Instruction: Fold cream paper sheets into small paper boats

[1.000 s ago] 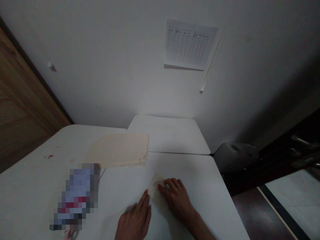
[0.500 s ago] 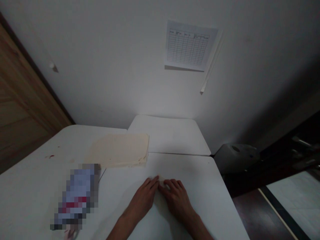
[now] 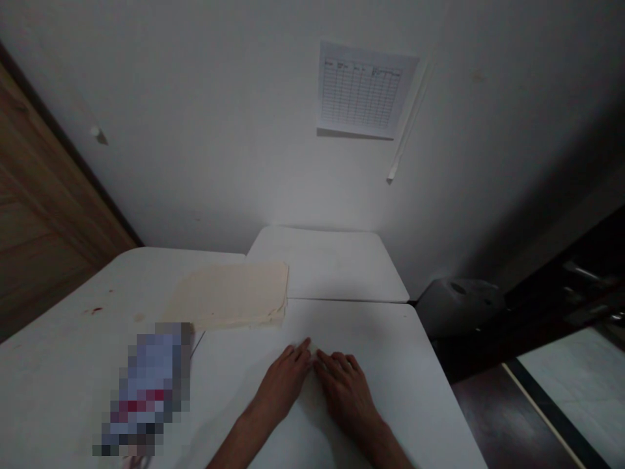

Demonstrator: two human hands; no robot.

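A small pale piece [image 3: 314, 350], thin like paper, lies on the white table [image 3: 371, 326], mostly hidden under my fingers. My left hand [image 3: 286, 378] presses on it from the left, the index finger stretched forward and the other fingers close together. From the right, my right hand [image 3: 344, 385] holds it down with thumb and bent fingers. The fingertips of both hands nearly meet over it. A stack of beige sheets [image 3: 234, 293] lies beyond my left hand, apart from it.
A blurred blue and red object [image 3: 146, 384] lies on the table at left. A printed sheet [image 3: 361, 91] and a thin white strip [image 3: 407, 133] are on the wall [image 3: 219, 130]. A grey container [image 3: 456, 306] stands beyond the right edge. Wooden panelling [image 3: 49, 182] is at far left.
My left index finger has stretched further forward. My right fingers have come down flatter and closer together, covering more of the pale piece. The view has shifted slightly.
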